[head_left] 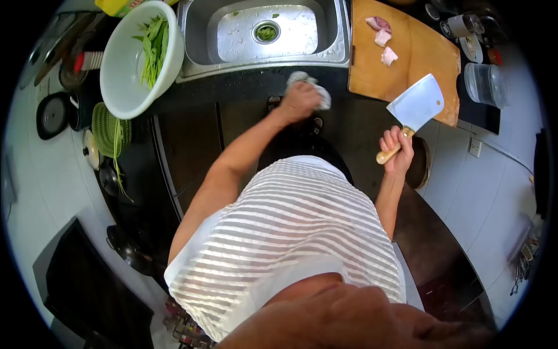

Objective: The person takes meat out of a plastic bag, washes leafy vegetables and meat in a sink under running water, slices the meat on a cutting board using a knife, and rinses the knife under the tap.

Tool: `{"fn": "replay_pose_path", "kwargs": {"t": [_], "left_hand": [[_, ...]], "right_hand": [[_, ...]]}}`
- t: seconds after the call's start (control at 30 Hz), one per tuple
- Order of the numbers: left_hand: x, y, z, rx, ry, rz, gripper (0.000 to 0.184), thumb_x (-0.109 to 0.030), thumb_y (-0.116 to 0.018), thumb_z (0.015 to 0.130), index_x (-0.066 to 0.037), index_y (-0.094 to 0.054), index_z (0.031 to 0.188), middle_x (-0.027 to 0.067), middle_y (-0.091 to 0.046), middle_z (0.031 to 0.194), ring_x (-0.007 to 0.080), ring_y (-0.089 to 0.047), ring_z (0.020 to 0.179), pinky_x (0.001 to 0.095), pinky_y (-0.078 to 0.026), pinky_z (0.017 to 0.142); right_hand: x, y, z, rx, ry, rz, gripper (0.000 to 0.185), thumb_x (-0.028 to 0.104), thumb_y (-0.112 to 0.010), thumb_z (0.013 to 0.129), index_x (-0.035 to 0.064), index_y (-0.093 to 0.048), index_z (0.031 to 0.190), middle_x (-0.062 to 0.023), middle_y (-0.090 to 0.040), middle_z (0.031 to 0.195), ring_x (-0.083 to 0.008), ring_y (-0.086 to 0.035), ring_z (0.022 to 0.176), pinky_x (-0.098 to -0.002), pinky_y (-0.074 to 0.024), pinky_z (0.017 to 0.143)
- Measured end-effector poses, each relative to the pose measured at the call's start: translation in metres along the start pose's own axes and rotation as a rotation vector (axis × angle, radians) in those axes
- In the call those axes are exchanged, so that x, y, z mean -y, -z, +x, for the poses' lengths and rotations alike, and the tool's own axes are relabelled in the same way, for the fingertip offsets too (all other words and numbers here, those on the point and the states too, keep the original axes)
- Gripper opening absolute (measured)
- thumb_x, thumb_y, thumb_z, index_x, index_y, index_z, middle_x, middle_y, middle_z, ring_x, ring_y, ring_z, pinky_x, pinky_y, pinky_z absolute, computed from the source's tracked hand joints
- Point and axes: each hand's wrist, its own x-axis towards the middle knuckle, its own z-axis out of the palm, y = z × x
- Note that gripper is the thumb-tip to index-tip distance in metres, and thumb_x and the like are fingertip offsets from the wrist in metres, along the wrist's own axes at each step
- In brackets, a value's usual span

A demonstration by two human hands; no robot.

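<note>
My left hand [300, 101] is closed around a crumpled light-coloured cloth [323, 98] by the counter edge in front of the sink [342, 58]. To the right, my right hand [397, 150] grips the wooden handle of a cleaver [417, 104]. Its broad blade is raised and points up and away from me, in front of the wooden cutting board [427, 55]. Toward the back left of that board lie a few pieces of raw meat [389, 56]. Cloth and blade are apart.
A large white bowl [113, 75] of leafy greens [156, 49] stands left of the sink. Beside it is a green basket [104, 131] with stems hanging over. Green scraps sit in the sink drain [266, 32]. A clear container [485, 85] stands right of the board.
</note>
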Motion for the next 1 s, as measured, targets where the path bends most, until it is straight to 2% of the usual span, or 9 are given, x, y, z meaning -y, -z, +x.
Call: {"fn": "replay_pose_path", "kwargs": {"t": [0.17,0.23,0.33,0.43,0.47,0.53,0.73,0.9,1.0], "left_hand": [[0.040,0.080,-0.097,0.015,0.371,0.255,0.012,-0.001,-0.054,0.054,-0.006,-0.049,0.064,0.0111,-0.051,0.069,0.0303,-0.049,0.070,0.0423,-0.037,0.063],[0.058,0.120,-0.152,0.034,0.607,0.446,0.015,-0.003,-0.053,0.056,-0.005,-0.052,0.071,0.0135,-0.052,0.071,0.0336,-0.049,0.073,0.0440,-0.038,0.063],[0.054,0.162,-0.218,0.149,1.044,0.359,0.014,-0.005,-0.052,0.062,-0.003,-0.051,0.076,0.0148,-0.055,0.076,0.0338,-0.053,0.072,0.0414,-0.041,0.065],[0.027,0.173,-0.223,0.050,1.446,-0.092,0.010,-0.009,-0.053,0.074,-0.001,-0.051,0.080,0.0108,-0.056,0.072,0.0235,-0.056,0.067,0.0339,-0.043,0.062],[0.026,0.161,-0.229,-0.234,1.432,-0.508,0.010,-0.011,-0.054,0.079,-0.001,-0.051,0.082,0.0061,-0.055,0.070,0.0144,-0.054,0.067,0.0285,-0.043,0.059],[0.002,0.167,-0.176,-0.390,1.508,-0.848,0.011,-0.010,-0.052,0.082,-0.002,-0.052,0.089,0.0053,-0.055,0.078,0.0112,-0.054,0.069,0.0267,-0.044,0.060],[0.025,0.201,-0.050,-0.732,0.962,-1.677,0.033,-0.017,-0.043,0.088,0.000,-0.041,0.116,0.0127,-0.051,0.111,0.0218,-0.053,0.100,0.0358,-0.044,0.086],[0.084,0.312,0.026,-0.944,0.618,-1.607,0.042,-0.027,-0.037,0.090,-0.001,-0.035,0.121,0.0140,-0.047,0.117,0.0233,-0.051,0.103,0.0384,-0.043,0.088],[0.157,0.384,0.042,-1.073,0.491,-1.117,0.035,-0.024,-0.036,0.090,0.000,-0.040,0.115,0.0129,-0.052,0.110,0.0218,-0.053,0.098,0.0380,-0.046,0.083]], "right_hand": [[0.004,0.009,0.001,0.061,-0.047,-0.048,0.014,0.005,-0.045,0.079,0.0088,-0.039,0.091,-0.0024,-0.034,0.063,-0.0101,-0.034,0.050,-0.0223,-0.0304,0.043],[0.004,0.011,0.001,0.069,-0.072,-0.049,0.013,0.005,-0.046,0.078,0.0090,-0.038,0.087,-0.0025,-0.034,0.063,-0.0101,-0.034,0.050,-0.0223,-0.0306,0.043],[0.000,0.013,0.004,0.085,-0.101,-0.079,0.014,0.006,-0.048,0.078,0.0091,-0.034,0.081,-0.0025,-0.034,0.063,-0.0099,-0.035,0.050,-0.0223,-0.0312,0.043],[-0.005,0.015,0.008,0.122,-0.128,-0.106,0.014,0.007,-0.048,0.078,0.0088,-0.035,0.082,-0.0026,-0.034,0.063,-0.0099,-0.035,0.049,-0.0224,-0.0312,0.042],[-0.007,0.013,0.009,0.108,-0.139,-0.107,0.015,0.007,-0.049,0.078,0.0086,-0.034,0.082,-0.0026,-0.035,0.063,-0.0100,-0.035,0.049,-0.0223,-0.0310,0.042],[-0.011,0.005,0.014,0.153,-0.160,-0.113,0.016,0.007,-0.049,0.078,0.0087,-0.034,0.082,-0.0027,-0.035,0.063,-0.0101,-0.035,0.049,-0.0223,-0.0309,0.042],[-0.026,-0.018,0.036,0.164,-0.225,-0.129,0.016,0.007,-0.049,0.078,0.0092,-0.035,0.085,-0.0028,-0.035,0.063,-0.0105,-0.035,0.049,-0.0223,-0.0307,0.041],[-0.031,-0.040,0.052,0.102,-0.195,-0.127,0.013,0.007,-0.048,0.079,0.0082,-0.038,0.087,-0.0036,-0.041,0.068,-0.0105,-0.037,0.050,-0.0226,-0.0321,0.042],[-0.040,-0.044,0.059,0.121,-0.162,-0.093,0.013,0.007,-0.048,0.079,0.0078,-0.038,0.087,-0.0040,-0.043,0.069,-0.0105,-0.037,0.050,-0.0227,-0.0317,0.041]]}}
